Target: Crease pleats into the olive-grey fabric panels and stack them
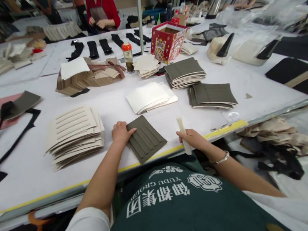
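My left hand (122, 133) is at the left corner of a dark grey-green panel (146, 138) with raised parallel ribs. Its thumb presses on the panel and the other fingers are curled at the edge. The panel lies flat near the table's front edge. Held nearly upright in my closed right hand (192, 138) is a pale, flat stick (182, 126), just off the panel's right side. Left of my left hand stands a stack of cream ribbed panels (74, 132). Beyond the grey panel lie white sheets (149, 96) and two piles of dark panels, one taller (184, 69), one lower (212, 95).
A red patterned box (168, 41), an orange-capped jar (128, 58) and a metal pole (140, 18) stand farther back. Black straps (16, 138) lie at left. A co-worker in red (102, 8) is across the table. Yellow tape (225, 130) marks the front edge.
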A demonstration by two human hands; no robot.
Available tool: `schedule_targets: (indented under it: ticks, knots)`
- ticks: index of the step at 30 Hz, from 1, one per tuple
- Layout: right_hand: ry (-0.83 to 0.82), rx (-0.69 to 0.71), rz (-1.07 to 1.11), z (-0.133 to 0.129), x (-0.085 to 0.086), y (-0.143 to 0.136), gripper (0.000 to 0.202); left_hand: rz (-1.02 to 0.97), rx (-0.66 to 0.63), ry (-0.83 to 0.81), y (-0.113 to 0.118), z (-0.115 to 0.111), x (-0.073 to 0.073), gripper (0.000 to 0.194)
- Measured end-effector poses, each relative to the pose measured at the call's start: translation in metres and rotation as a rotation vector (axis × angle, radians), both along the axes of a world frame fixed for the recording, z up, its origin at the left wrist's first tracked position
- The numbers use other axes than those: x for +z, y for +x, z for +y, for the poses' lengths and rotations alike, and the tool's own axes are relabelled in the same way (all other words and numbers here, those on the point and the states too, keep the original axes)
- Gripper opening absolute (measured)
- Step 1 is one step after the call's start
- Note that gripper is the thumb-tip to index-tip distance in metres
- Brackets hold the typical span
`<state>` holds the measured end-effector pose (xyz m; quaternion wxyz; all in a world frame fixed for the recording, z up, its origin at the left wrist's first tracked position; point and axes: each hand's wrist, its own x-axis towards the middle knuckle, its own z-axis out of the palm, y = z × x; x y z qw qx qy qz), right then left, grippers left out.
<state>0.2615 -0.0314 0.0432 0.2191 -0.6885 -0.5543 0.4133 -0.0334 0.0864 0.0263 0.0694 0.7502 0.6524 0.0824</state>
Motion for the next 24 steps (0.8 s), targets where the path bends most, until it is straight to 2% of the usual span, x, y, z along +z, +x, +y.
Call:
schedule_targets:
  ticks: [2, 4, 7, 10, 14, 17, 19, 21, 23, 24]
  knots:
    - [-0.132, -0.085, 0.205, -0.025, -0.014, -0.008, 0.033, 0.062, 0.030, -0.029, 0.004, -0.001, 0.004, 0.052]
    - [-0.176, -0.147, 0.333, -0.040, -0.023, -0.015, 0.025, 0.062, 0.056, -0.069, 0.010, -0.010, 0.007, 0.052]
    - [-0.139, -0.139, 0.318, -0.051, -0.028, -0.019, 0.023, 0.030, 0.033, -0.094, 0.021, -0.034, 0.004, 0.044]
    - [-0.092, -0.153, 0.239, -0.056, -0.030, -0.017, 0.023, -0.025, -0.063, -0.028, 0.032, -0.067, -0.006, 0.032]
    - [0.004, -0.398, 0.288, -0.061, -0.037, -0.009, 0.025, -0.107, -0.174, 0.082, 0.038, -0.101, -0.020, 0.024]
    - [0.054, -0.554, 0.412, -0.056, -0.043, -0.001, 0.028, -0.080, -0.272, 0.239, 0.044, -0.098, -0.024, 0.030]
    - [0.078, -0.562, 0.464, -0.052, -0.043, 0.007, 0.029, -0.039, -0.367, 0.352, 0.054, -0.087, -0.025, 0.037]
    - [0.044, -0.441, 0.441, -0.049, -0.039, 0.017, 0.029, 0.010, -0.486, 0.363, 0.068, -0.075, -0.025, 0.041]
    - [0.005, -0.302, 0.341, -0.047, -0.029, 0.031, 0.023, 0.059, -0.569, 0.282, 0.080, -0.068, -0.026, 0.044]
    - [0.013, -0.279, 0.281, -0.045, -0.022, 0.039, 0.019, 0.076, -0.581, 0.236, 0.085, -0.066, -0.027, 0.046]
